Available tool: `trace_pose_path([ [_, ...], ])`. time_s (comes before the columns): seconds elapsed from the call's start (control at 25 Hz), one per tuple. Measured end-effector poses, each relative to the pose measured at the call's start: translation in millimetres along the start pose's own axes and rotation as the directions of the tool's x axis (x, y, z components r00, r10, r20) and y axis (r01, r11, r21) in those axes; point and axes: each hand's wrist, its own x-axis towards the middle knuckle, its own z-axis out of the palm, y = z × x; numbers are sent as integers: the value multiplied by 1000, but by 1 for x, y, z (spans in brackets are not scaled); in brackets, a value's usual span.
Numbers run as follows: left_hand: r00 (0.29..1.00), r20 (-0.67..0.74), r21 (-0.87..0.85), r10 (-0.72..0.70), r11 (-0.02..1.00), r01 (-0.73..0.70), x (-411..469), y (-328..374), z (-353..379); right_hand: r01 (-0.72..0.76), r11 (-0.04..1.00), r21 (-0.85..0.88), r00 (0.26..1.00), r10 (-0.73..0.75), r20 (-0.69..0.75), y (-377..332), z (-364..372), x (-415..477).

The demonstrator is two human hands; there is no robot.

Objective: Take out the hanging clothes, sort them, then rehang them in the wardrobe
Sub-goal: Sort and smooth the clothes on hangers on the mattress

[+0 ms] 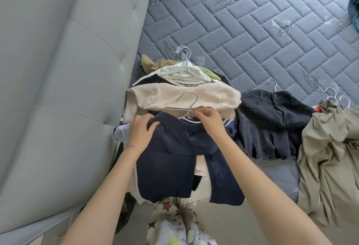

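Navy shorts (171,159) lie on top of a pile of clothes at the mattress's near edge, still on a white hanger (186,106). My left hand (140,132) grips the left end of their waistband. My right hand (208,121) pinches the hanger's neck at the waistband. Under the shorts is a cream ribbed top (174,94), and behind it a white garment on more white hangers (184,64). To the right lies a dark denim skirt (272,122) on its hanger. Further right is a heap of olive clothes (330,163) with several hanger hooks.
The clothes lie on a blue-grey quilted mattress (252,31). A padded grey headboard (58,69) rises along the left. A teal cloth (354,13) shows at the right edge. My star-patterned trouser legs (174,225) are at the bottom.
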Motion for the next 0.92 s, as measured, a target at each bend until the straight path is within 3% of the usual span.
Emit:
trace_pose_path([
  [0.12, 999, -10, -37, -53, 998, 53, 3, -8, -9, -64, 985, 159, 996, 72, -49, -7, -6, 9],
  [0.28, 998, -24, -87, -62, 994, 59, -9, -6, -26, -86, 947, 311, 996, 93, -7, -32, -4, 18],
  [0.44, 995, -75, -131, -67, 990, 57, -16, 15, -50, 25, 999, 28, 999, -26, 45, -53, -7, 14],
  [0.6, 986, -141, -153, -95, 986, 73, -23, 40, -74, 194, 957, -217, 977, -170, 126, -71, -24, -14],
  [0.76, 980, -181, -153, -82, 987, 55, -45, 66, -94, 288, 923, -254, 948, -236, 215, -89, -43, -55],
  [0.92, 972, -229, -139, -50, 990, 19, -79, 94, -115, 322, 906, -273, 947, -307, 96, -97, -59, -103],
])
